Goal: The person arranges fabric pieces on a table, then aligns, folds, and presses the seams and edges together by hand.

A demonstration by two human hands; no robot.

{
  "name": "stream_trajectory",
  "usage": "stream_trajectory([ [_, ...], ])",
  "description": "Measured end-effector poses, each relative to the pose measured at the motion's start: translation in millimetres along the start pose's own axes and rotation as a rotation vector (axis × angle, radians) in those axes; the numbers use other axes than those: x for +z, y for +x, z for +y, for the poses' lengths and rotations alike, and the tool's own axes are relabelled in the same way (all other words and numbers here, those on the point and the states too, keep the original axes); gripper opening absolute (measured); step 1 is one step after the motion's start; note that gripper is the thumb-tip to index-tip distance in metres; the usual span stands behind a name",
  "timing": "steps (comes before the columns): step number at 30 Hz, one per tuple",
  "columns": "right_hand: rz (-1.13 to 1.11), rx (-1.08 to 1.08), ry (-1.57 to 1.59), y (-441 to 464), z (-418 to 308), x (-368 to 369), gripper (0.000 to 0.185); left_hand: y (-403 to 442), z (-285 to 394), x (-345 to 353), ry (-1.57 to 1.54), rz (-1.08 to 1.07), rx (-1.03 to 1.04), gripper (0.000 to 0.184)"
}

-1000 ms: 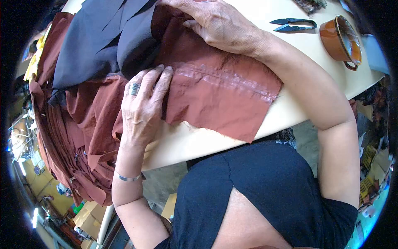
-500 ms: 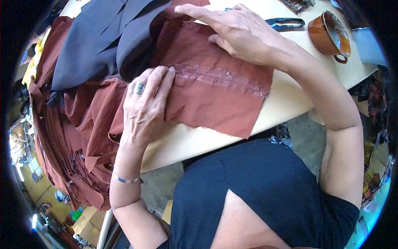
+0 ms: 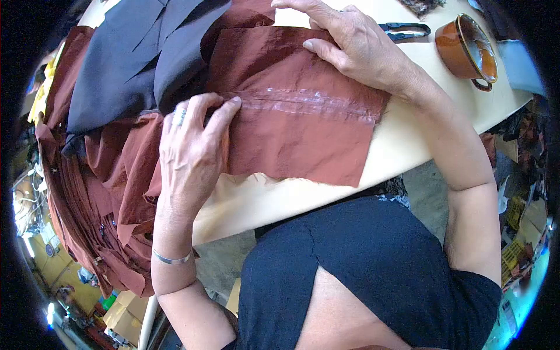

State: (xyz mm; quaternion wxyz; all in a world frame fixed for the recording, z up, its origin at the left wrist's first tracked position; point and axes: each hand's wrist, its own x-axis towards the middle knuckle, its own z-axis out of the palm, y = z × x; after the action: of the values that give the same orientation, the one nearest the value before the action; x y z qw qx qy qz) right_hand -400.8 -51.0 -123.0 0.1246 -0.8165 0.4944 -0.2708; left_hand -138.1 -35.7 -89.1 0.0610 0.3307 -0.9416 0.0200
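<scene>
A reddish-brown cloth (image 3: 297, 143) lies across the table's near part, with a shiny, pale seam strip (image 3: 303, 102) running along its middle. At the left end of that strip, my left hand (image 3: 192, 140) has bent fingers, thumb and forefinger closed on the cloth; the exact pinch is partly hidden. My right hand (image 3: 356, 44) rests over the cloth's far edge, its fingers apart and holding nothing. Dark grey fabric (image 3: 125, 76) is heaped just beyond my left hand. More gathered reddish-brown fabric (image 3: 125, 169) hangs over the table's left side.
On the cream tabletop (image 3: 420, 125), black-handled snips (image 3: 405, 31) lie beyond my right wrist. A brown glazed cup (image 3: 458, 49) stands to their right, near a pale blue item (image 3: 522, 67). Cardboard boxes (image 3: 128, 312) sit on the floor at lower left.
My left hand has shifted slightly left, and its fingers have gone from lying flat to bent. My right hand has moved a little right, and the cloth lies turned slightly with its strip smoother.
</scene>
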Motion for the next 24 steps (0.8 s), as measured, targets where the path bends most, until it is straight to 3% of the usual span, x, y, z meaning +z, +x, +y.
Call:
stream_trajectory([
  [2,-0.029,0.008,0.021,-3,-1,-2,0.061,11,9,-6,0.131,0.032,0.027,0.029],
  [5,0.065,-0.077,0.038,-5,3,5,0.06,25,27,3,-0.064,0.134,0.093,0.029],
  [7,0.127,-0.128,0.037,-7,5,9,0.059,36,39,9,-0.269,0.09,0.216,0.029],
  [10,0.122,-0.129,0.048,-7,6,10,0.059,51,49,26,-0.352,0.104,0.218,0.018],
  [17,0.126,-0.125,0.056,-9,11,14,0.057,64,49,26,-0.396,-0.002,0.182,0.008],
  [24,0.072,-0.105,0.079,-9,8,10,0.054,66,50,31,-0.271,0.058,0.256,0.007],
])
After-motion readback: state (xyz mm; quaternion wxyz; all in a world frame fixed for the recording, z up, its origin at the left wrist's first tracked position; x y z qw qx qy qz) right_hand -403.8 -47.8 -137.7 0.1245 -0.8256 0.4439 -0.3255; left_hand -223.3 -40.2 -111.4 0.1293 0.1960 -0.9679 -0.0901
